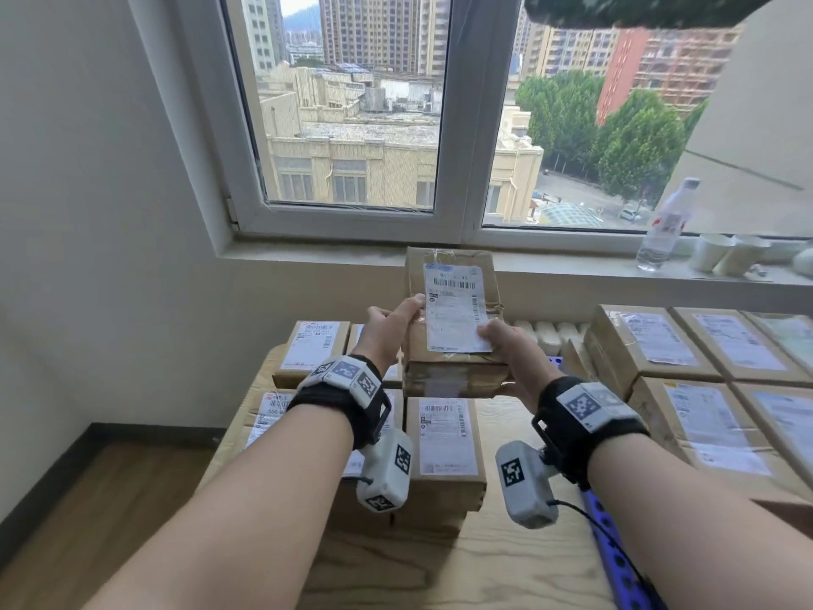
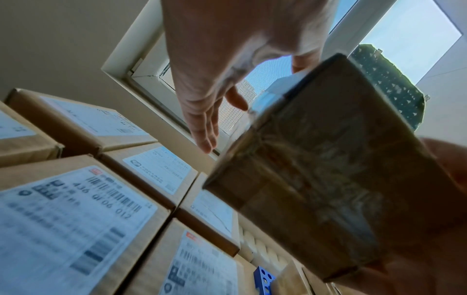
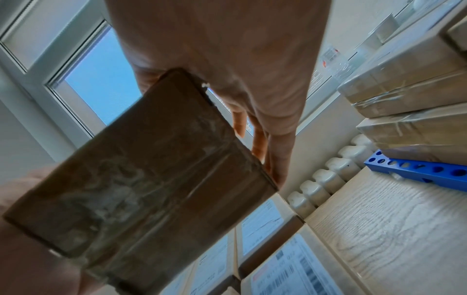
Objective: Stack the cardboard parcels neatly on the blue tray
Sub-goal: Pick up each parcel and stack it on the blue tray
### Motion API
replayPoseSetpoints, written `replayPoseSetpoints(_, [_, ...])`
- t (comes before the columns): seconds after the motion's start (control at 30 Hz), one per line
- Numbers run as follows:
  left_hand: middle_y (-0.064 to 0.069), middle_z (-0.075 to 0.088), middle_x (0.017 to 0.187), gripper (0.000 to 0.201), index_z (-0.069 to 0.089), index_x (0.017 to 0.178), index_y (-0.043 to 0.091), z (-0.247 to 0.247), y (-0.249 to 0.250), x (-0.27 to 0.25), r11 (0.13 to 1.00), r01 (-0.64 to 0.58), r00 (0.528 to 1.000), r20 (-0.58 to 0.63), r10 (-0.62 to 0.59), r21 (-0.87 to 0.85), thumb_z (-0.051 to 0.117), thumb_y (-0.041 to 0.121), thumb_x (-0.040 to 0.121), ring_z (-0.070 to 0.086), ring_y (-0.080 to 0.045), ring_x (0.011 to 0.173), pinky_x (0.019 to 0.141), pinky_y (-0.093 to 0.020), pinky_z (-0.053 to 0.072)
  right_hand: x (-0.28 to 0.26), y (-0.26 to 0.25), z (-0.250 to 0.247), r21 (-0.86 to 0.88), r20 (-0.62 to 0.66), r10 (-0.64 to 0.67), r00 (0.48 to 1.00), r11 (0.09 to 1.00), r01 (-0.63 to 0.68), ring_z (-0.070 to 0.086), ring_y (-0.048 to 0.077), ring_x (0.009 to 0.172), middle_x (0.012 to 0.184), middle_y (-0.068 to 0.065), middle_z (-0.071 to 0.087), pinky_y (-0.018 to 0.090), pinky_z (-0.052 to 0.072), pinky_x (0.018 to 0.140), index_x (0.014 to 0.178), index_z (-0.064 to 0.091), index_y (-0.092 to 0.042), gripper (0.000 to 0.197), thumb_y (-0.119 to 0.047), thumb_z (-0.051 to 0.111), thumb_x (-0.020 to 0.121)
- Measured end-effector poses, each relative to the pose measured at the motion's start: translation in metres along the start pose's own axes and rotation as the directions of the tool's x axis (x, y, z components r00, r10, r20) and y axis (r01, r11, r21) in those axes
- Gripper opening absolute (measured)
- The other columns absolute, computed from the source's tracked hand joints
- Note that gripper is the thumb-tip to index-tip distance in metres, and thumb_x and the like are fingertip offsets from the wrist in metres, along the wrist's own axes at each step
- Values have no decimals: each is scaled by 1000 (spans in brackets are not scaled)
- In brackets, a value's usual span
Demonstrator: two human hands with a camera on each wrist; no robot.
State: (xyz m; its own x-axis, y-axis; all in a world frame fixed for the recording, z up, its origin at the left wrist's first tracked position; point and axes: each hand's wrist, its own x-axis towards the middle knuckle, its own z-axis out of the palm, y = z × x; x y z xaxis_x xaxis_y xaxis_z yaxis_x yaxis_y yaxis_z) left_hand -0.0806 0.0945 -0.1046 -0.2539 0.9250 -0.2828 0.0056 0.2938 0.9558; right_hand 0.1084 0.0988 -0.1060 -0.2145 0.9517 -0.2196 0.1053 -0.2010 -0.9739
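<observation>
parcel (image 1: pixel 453 319) held in air between left hand (image 1: pixel 389 328) and right hand (image 1: pixel 512 347), thumbs on label, above table parcels (image 1: pixel 446 446); blue tray (image 3: pixel 417 171) right.

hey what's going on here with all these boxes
A person holds one cardboard parcel in the air, left hand and right hand gripping its sides. Below it, more labelled parcels sit on a wooden table. To the right, other parcels are stacked on the blue tray.
</observation>
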Motion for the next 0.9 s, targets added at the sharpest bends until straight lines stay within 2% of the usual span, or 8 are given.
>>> replayPoseSetpoints(0.1, [-11,62,116,57,39,124,10,2,-7,-14,994,9,999,52,-4,-106,63,48,89,66,-20,91,64,-33,56,-21,1,2,29,23,-20,1000,999,19,55,19,64,74,4,54,28,48,58,97,52,-9,21,-29,54,92])
replayPoseSetpoints(0.2, [-13,63,123,75,29,146,11,5,-14,-25,989,-4,994,110,20,-151,64,47,89,69,-27,99,74,-38,59,-42,8,2,45,0,-32,999,998,32,57,21,68,77,5,57,32,49,65,98,54,-7,29,-34,56,87])
replayPoseSetpoints(0.43, [-16,65,121,88,34,145,6,30,-29,-51,963,-85,971,197,138,-257,72,48,78,71,-26,94,62,-31,59,-89,25,-17,77,-199,-19,980,996,35,64,23,81,88,6,68,37,51,72,120,62,-11,65,-49,58,67])
replayPoseSetpoints(0.53, [-18,69,115,88,41,141,3,55,-42,-64,960,-87,954,257,157,-265,69,49,72,73,-26,88,60,-29,58,-106,29,-34,97,-241,-18,970,994,43,71,25,91,107,10,73,32,55,67,123,61,-12,59,-48,58,76])
replayPoseSetpoints(0.63, [-20,68,116,73,43,138,3,77,-50,-79,954,-75,939,300,166,-291,66,46,84,72,-25,84,58,-28,57,-123,32,-55,95,-245,-44,968,993,69,72,18,80,101,9,74,26,55,62,115,64,-11,35,-37,51,95])
replayPoseSetpoints(0.7, [-23,66,118,64,45,137,1,90,-46,-85,954,-87,929,322,182,-288,62,42,91,71,-27,86,58,-26,57,-132,33,-70,92,-283,-39,958,994,67,72,17,78,102,8,74,25,55,57,119,61,-10,38,-39,53,95])
replayPoseSetpoints(0.83, [-21,67,118,96,44,139,1,126,-36,-97,954,-107,913,352,207,-281,70,58,67,71,-33,95,62,-29,58,-149,37,-104,120,-354,-25,935,990,72,69,17,78,98,6,72,26,55,57,115,61,-13,29,-34,55,96])
replayPoseSetpoints(0.9, [-22,67,118,85,46,137,-1,150,-35,-104,945,-128,901,362,238,-302,67,52,74,71,-30,93,63,-29,58,-159,39,-125,114,-377,-26,926,991,74,69,17,83,102,5,72,29,55,63,120,60,-14,34,-36,55,95])
